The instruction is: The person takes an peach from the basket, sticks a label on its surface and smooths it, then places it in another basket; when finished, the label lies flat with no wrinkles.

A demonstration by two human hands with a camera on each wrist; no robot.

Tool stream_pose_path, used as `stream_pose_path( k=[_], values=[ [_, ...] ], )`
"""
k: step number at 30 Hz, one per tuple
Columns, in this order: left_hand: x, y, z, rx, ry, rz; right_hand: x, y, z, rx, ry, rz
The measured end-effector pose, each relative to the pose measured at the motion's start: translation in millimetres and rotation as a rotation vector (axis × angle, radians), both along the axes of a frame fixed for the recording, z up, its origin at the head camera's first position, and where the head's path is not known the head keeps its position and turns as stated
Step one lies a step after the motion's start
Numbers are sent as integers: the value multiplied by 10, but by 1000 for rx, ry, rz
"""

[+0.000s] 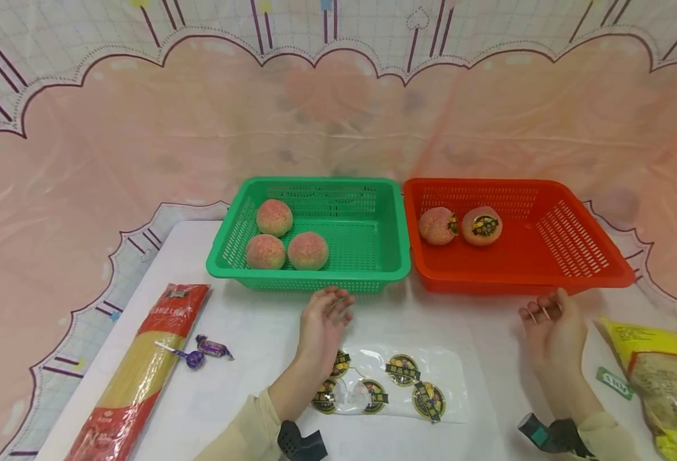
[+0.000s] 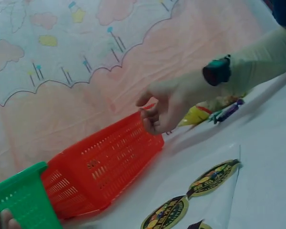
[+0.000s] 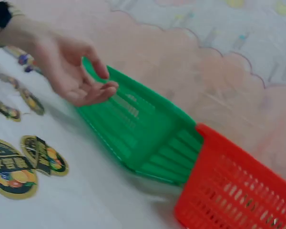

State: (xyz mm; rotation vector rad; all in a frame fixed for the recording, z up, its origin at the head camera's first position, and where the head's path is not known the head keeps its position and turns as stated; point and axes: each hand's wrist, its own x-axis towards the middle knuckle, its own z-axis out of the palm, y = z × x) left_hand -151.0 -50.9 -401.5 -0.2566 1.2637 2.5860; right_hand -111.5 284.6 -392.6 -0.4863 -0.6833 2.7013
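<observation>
My left hand (image 1: 322, 330) hovers in front of the green basket (image 1: 310, 274), fingers loosely bent and holding nothing. Three pink peaches (image 1: 308, 250) lie in that basket's left half. My right hand (image 1: 558, 333) is before the red basket (image 1: 523, 282), its relaxed fingers holding nothing. Inside the red basket are two peaches; a black-and-gold label shows on the left peach (image 1: 438, 226) and on the right peach (image 1: 482, 225). Between my hands lies a clear sticker sheet (image 1: 453, 365) with several round black-and-gold labels (image 1: 403, 370), partly covered by my left wrist.
On the left lie a red-and-yellow noodle packet (image 1: 143, 365), a lollipop (image 1: 194, 359) and a purple wrapped candy (image 1: 214, 347). To the right are a small green packet (image 1: 615, 383) and a yellow bag (image 1: 669, 390). A patterned cloth (image 1: 338, 121) hangs behind the baskets.
</observation>
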Motion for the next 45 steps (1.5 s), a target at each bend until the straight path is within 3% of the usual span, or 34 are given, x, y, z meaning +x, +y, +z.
stream_pose_path(
  k=[5,9,12,15,21,29,36,45],
  values=[
    [-31,-126,66,154,4,222,4,-213,95,149,246,49],
    [-61,-189,131,242,34,298,-133,-454,258,345,393,119],
    [-68,-222,159,263,43,314,-307,-665,383,457,425,186],
    [-73,-237,169,270,41,329,-510,-895,483,523,372,249],
    [-96,-279,190,245,23,385,-879,-1391,557,732,163,353],
    [-122,-327,231,198,10,433,-1285,-1944,503,957,98,514],
    [-143,-359,233,192,5,454,-1520,-2291,452,987,-54,645],
    [-168,-379,198,193,-1,451,-1676,-2575,384,1000,-240,806]
  ],
)
